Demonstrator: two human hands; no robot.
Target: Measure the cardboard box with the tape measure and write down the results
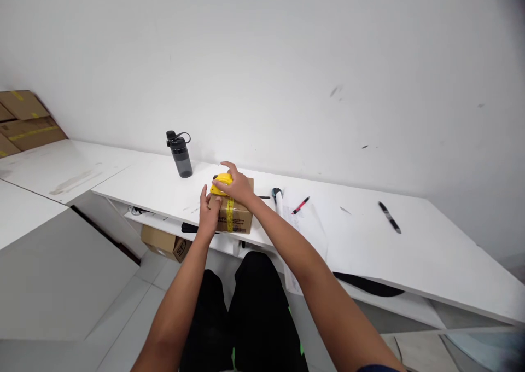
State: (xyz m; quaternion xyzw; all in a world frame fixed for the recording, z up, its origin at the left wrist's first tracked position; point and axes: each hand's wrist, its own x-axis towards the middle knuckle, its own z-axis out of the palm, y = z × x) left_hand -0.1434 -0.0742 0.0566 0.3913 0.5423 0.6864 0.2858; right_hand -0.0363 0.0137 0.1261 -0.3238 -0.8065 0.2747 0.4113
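A small cardboard box (241, 219) with a strip of yellow tape down its front sits at the desk's front edge. My right hand (240, 189) is above the box top, its thumb and fingers closed around a yellow tape measure (222, 184). At the box's left side, my left hand (208, 213) grips the near left corner, its thumb on the upper edge and a finger pointing up. My hands partly cover the tape measure and the box top.
Behind and left stands a dark water bottle (180, 156). Right of the box lie a teal-and-black object (276, 192), a red pen (301, 205), papers (307, 227) and a black marker (389, 217). Another carton (162, 242) is below the desk; boxes (30, 128) are stacked far left.
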